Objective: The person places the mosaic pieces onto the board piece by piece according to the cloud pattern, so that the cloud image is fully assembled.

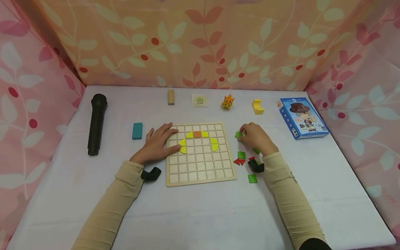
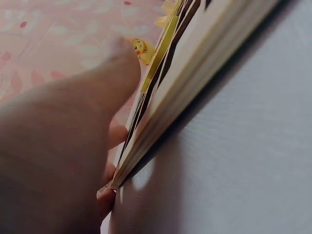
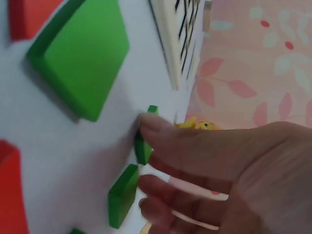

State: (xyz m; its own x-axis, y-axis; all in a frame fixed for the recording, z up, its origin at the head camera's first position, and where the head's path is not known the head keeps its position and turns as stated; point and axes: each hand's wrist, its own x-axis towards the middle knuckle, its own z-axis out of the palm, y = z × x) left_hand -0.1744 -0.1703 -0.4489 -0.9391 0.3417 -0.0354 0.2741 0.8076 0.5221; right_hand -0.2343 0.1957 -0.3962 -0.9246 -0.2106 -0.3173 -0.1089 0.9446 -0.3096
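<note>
A wooden grid board (image 1: 200, 173) lies mid-table with yellow curved tiles (image 1: 214, 144) and an orange square (image 1: 197, 134) set near its top. My left hand (image 1: 162, 140) rests flat on the board's left edge, fingers straight; the left wrist view shows that hand (image 2: 63, 146) against the board's edge (image 2: 195, 68). Right of the board, my right hand (image 1: 247, 135) pinches a small green tile (image 1: 239, 134) on the table. In the right wrist view, thumb and fingers (image 3: 165, 131) hold that green tile (image 3: 143, 148) on edge, beside another green tile (image 3: 123, 195).
Loose green squares (image 1: 252, 178) and red triangles (image 1: 239, 161) lie by my right wrist. Around the table are a black microphone (image 1: 96, 123), a teal block (image 1: 137, 131), a wooden block (image 1: 171, 97), a pattern card (image 1: 199, 100), a yellow toy (image 1: 227, 101), a yellow piece (image 1: 257, 107) and a blue box (image 1: 301, 117).
</note>
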